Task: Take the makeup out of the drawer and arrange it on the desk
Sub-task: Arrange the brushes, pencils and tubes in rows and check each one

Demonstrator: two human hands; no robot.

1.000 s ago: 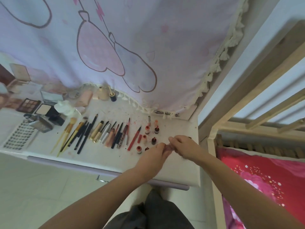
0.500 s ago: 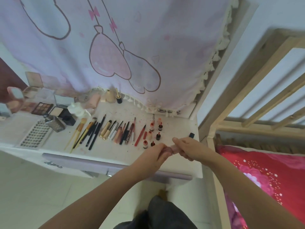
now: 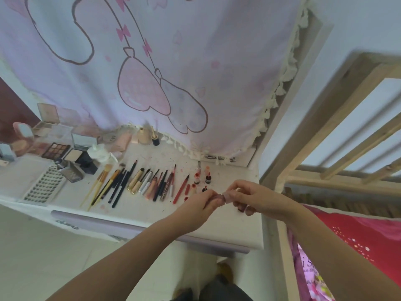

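Fingers (image 3: 213, 197) of the left hand (image 3: 198, 206) are curled round one end of a small mauve-pink makeup tube (image 3: 223, 196), and those of the right hand (image 3: 252, 197) are pinched on its other end. The item is thus held between both hands, raised just above the right part of the surface (image 3: 249, 233) and not resting on it. A grip at both ends is judged to suit either pulling a cap off or pressing one on; which of the two cannot be told, since most of the tube is hidden by the fingertips. A second small pinkish piece (image 3: 248, 211) appears to be tucked under the right hand's lower fingers, but it is too blurred to name.

Just left of the hands, small red bottles (image 3: 197, 178) have been stood upright in a cluster. Further left, pencils and liners (image 3: 161, 185) are laid side by side, tips pointing away, followed by makeup brushes (image 3: 108, 183); such parallel rows are presumably kept so each piece can be seen and sorted by kind. Palettes and compacts (image 3: 56, 150) are gathered at the far left near the curtain (image 3: 152, 51), with a lash tray (image 3: 44, 187) at the front edge.

The drawer (image 3: 112, 222) below the front edge looks nearly shut. Bare space at the right end seems reserved for the held tube.
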